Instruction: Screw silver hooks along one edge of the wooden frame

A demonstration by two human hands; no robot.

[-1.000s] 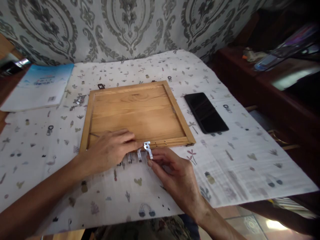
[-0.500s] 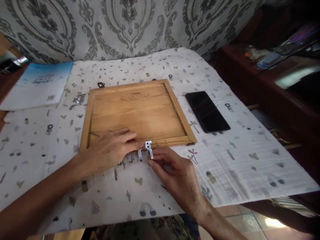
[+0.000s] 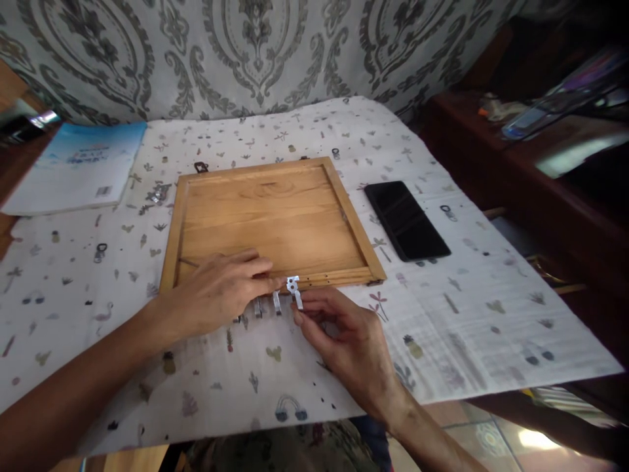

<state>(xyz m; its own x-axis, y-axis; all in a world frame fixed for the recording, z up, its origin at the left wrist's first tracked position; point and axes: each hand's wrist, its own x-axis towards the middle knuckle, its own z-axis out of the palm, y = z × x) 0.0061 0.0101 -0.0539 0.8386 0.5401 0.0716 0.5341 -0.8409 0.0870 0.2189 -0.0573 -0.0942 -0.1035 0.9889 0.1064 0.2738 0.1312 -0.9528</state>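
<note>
A pale wooden framed board point(image 3: 265, 216) lies on the patterned cloth. At its near edge, a small silver metal hook point(image 3: 293, 284) with holes in its plate sits on the frame strip. My right hand point(image 3: 351, 341) pinches the hook's lower end between thumb and fingers. Stretched across the board's near side, my left hand point(image 3: 228, 288) lies with its fingers extended, one fingertip touching the hook's left side. Below that hand, another silver hook point(image 3: 276, 303) and others hang over the same edge, partly hidden. Small dark holes show in the strip to the right.
A black phone point(image 3: 407, 221) lies right of the board. A blue and white book point(image 3: 76, 167) is at the far left. Several small metal pieces point(image 3: 160, 193) lie left of the board. Patterned fabric point(image 3: 255, 59) rises behind the table, and a dark red surface point(image 3: 491, 151) stands at right.
Both hands and the hook stay almost in the same place. The view has shifted slightly, and the right hand's grip on the hook looks the same.
</note>
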